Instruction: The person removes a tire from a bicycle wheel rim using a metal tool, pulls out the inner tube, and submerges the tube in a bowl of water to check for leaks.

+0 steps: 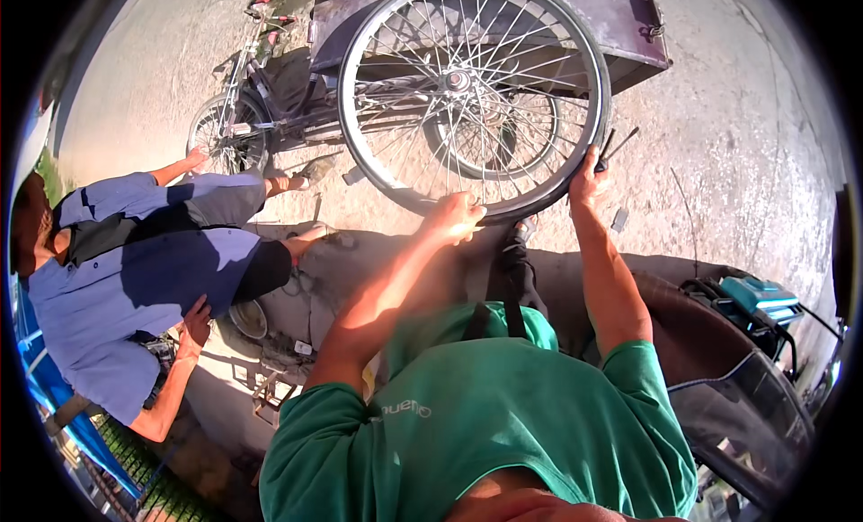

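Note:
A spoked wheel [457, 81] with a silver rim and black tyre is held up in front of me, over a tricycle cart. My left hand [454, 218] is closed at the wheel's lower edge, its fingers curled against the rim and tyre. At the wheel's lower right, my right hand [587, 182] grips the tyre from the side. A dark tool with two thin prongs [617, 147] sticks out beside the right-hand fingers; I cannot make out its kind. The wheel's spokes partly cover the cart wheel [493, 135] behind it.
The tricycle's purple cart box [629, 27] and front wheel [229, 135] stand ahead. A person in a blue shirt [153, 252] sits at the left, one hand near that front wheel. A metal bowl [249, 319] lies beside them. At the right is a vehicle with a brown cover [697, 333].

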Motion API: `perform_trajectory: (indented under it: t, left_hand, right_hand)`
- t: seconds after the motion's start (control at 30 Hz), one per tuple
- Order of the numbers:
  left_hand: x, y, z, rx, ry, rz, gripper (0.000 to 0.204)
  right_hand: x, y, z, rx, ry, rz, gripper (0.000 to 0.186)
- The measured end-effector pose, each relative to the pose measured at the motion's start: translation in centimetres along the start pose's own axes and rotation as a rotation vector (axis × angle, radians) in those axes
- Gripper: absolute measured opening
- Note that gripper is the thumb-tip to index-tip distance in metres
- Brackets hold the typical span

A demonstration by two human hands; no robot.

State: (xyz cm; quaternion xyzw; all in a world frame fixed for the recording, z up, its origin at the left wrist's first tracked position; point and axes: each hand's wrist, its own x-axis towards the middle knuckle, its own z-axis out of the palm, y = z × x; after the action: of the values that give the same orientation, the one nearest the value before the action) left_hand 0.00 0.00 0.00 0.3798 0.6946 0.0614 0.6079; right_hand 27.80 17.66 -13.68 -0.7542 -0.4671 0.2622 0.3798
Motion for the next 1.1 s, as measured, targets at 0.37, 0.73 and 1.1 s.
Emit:
perform_trajectory:
  t: [0.37, 0.73, 1.1]
  left_hand:
    - [4.1, 0.3, 0.3, 0.247, 0.116, -0.036, 0.03]
    - [8.1, -2.6, 0.2, 0.213, 0.039, 0.091, 0.025]
    - [6.1, -0.9, 0.2, 0.227, 0.081, 0.027, 0.019]
  right_hand:
    - [-0.4, -1.9, -0.2, 0.032, -0.105, 0.074, 0.071]
    - [0.2, -1.8, -0.5, -0.035, -0.089, 0.054, 0.07]
    - [1.7, 0.1, -0.1, 0.011, -0.102, 0.061, 0.073]
